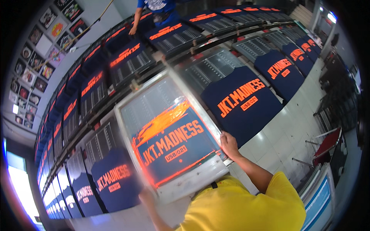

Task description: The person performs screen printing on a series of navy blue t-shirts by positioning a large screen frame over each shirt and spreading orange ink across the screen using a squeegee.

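A silkscreen frame (175, 86) with pale metal sides lies in front of me, over a board in the row. Thick orange ink (163, 121) is smeared across the upper part of its mesh, and orange lettering shows below. My right hand (230, 145) is closed on the frame's right side near its lower corner. By the lower left side is my left hand (148, 197), smeared by motion; whether it touches the frame I cannot tell. To the right a navy shirt (256, 131) with orange lettering lies flat on its board. Another printed navy shirt (125, 198) lies to the left.
Several boards with navy shirts run in long rows left and right, behind a dark rail (123, 98). Across the rows stands a person in a blue shirt (160, 5). At the right are a red folding chair (327, 150) and leaning frames (322, 200).
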`<state>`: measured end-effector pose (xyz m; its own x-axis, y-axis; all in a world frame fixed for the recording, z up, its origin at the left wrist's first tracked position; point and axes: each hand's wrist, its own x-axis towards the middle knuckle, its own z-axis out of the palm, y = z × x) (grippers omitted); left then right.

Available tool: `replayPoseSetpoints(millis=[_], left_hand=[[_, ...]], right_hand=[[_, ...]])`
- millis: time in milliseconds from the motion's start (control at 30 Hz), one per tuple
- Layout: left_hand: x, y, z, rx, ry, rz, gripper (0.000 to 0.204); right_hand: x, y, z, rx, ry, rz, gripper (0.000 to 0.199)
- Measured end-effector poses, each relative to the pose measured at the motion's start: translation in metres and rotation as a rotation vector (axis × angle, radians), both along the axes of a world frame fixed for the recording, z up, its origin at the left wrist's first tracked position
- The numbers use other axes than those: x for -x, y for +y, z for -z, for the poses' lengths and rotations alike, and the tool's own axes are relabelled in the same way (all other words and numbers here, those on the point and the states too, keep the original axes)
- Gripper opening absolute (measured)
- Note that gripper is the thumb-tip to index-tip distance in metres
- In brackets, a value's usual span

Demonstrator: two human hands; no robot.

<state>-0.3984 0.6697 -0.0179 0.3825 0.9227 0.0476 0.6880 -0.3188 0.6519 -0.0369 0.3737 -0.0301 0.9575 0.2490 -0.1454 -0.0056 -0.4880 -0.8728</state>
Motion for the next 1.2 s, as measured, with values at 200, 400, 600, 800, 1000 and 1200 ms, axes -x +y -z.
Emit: replayPoseSetpoints(millis=[200, 400, 600, 800, 1000, 1200], left_hand=[[0.0, 0.001, -0.011, -0.048, 0.145, 0.106, 0.045], [0.011, -0.014, -0.034, 0.013, -0.111, -0.029, 0.04], [0.015, -0.082, -0.095, 0.93, -0.208, 0.776, 0.036], [-0.017, -0.134, -0.019, 1.112, -0.03, 0.684, 0.045], [-0.037, -0.154, 0.032, 1.284, -0.256, 0.493, 0.059], [-0.052, -0.169, 0.029, 1.412, -0.375, 0.466, 0.061]], right_hand=[[0.007, -0.005, -0.01, -0.053, -0.485, -0.07, 0.033], [0.05, -0.011, -0.045, 0.019, -0.553, -0.86, 0.047], [0.096, -0.004, -0.076, 0.43, -0.858, -1.324, 0.064], [0.105, 0.032, -0.08, 0.497, -0.817, -1.17, 0.042], [0.112, 0.048, -0.08, 0.416, -0.944, -1.097, 0.03], [0.099, 0.049, -0.091, 0.292, -0.967, -1.066, 0.028]])
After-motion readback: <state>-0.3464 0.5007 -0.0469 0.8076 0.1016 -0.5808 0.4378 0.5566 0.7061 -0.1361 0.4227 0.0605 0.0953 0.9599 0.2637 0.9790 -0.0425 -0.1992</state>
